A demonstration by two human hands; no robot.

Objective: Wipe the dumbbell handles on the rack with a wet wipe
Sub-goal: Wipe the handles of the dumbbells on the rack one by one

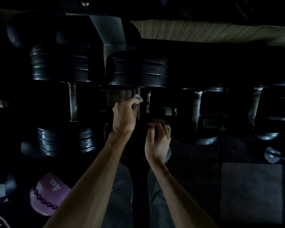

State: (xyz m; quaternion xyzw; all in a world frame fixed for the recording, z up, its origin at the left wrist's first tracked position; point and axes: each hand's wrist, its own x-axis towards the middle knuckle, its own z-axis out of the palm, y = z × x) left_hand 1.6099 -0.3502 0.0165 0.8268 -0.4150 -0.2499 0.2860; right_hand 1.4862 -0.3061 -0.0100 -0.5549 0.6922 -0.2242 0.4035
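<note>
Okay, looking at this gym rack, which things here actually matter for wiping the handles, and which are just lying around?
Part of the job:
- wet wipe, pinched in the left hand
- dumbbell handle beside the wipe
- other dumbbell handles, e.g. far-left handle
- right hand, holding nothing clearly visible

Just lying about:
- purple 4KG weight
- small dumbbell on the floor

Single view, head-worn, wide-angle. Looks forward and steeply down from above the person's own forearms, which enter from the bottom edge. Faces a dumbbell rack (204, 119) seen close, its dumbbells spanning the frame from left to right; floor mats (250, 191) fill the lower right. Edges bow with lens distortion. Scene dim; no second view to share ground with
</note>
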